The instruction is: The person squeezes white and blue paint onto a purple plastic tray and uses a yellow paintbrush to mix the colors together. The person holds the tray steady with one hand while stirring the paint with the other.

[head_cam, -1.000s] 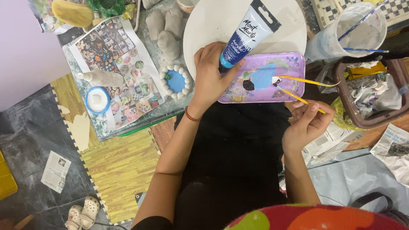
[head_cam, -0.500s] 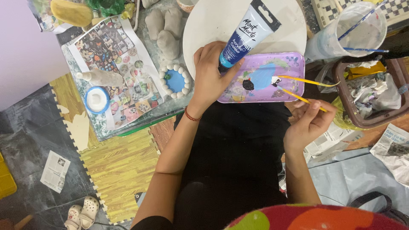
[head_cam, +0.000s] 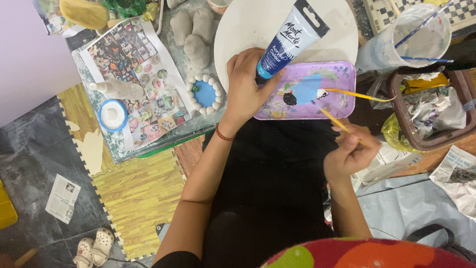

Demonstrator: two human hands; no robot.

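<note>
My left hand grips a paint tube with a blue lower part and a white upper part, nozzle pointing down at the purple palette tray. The tray carries a blue paint patch and a black blob. My right hand holds a yellow-handled brush whose tip rests at the edge of the blue patch. A second yellow brush lies across the tray's right side.
A round white board lies behind the tray. A blue dish ringed with white beads, grey clay shapes, a magazine sheet, a cup of murky water and a brown bin of crumpled paper surround me.
None of the objects have shifted; my right hand and its brush moved only slightly near the blue patch.
</note>
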